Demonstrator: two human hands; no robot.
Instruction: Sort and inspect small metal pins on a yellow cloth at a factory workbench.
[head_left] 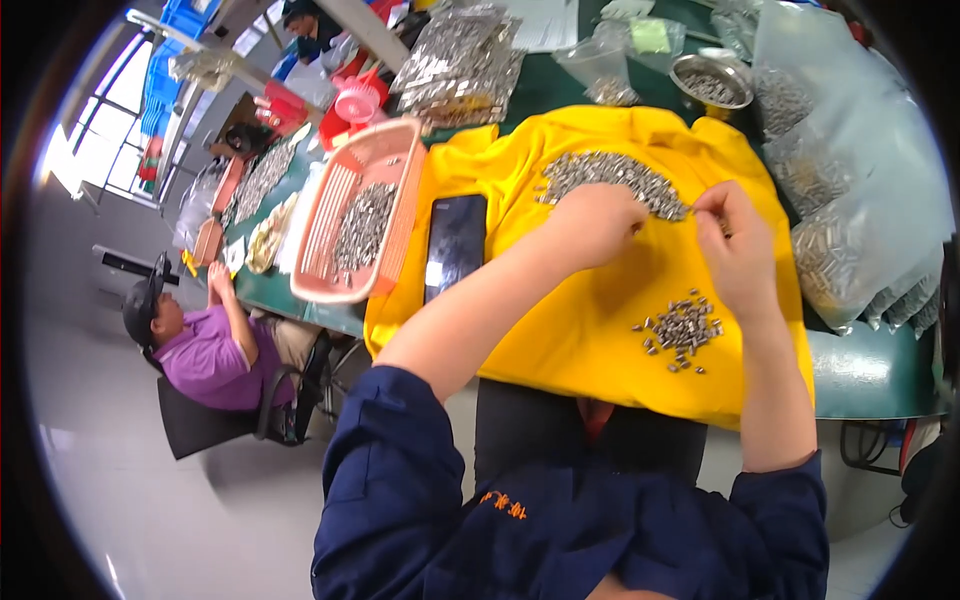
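Note:
A large pile of small silvery metal pieces (610, 172) lies on a yellow cloth (560, 330) that looks like a garment. My left hand (598, 226) is at the near edge of this pile, its fingers curled; whatever they may hold is hidden. At the pile's right end is my right hand (738, 245), thumb and forefinger pinched together, the other fingers folded in. Anything in that pinch is too small to name. Closer to me, below the hands, sits a smaller heap of similar short metal pieces (682, 330).
Left of the cloth stands a pink plastic basket (312, 235) of metal pieces, beside a dark phone (455, 240). A metal bowl (712, 82) and bagged parts (830, 250) line the back and right. Stacked silvery bags (460, 65) rise behind. A seated person (215, 350) is at left.

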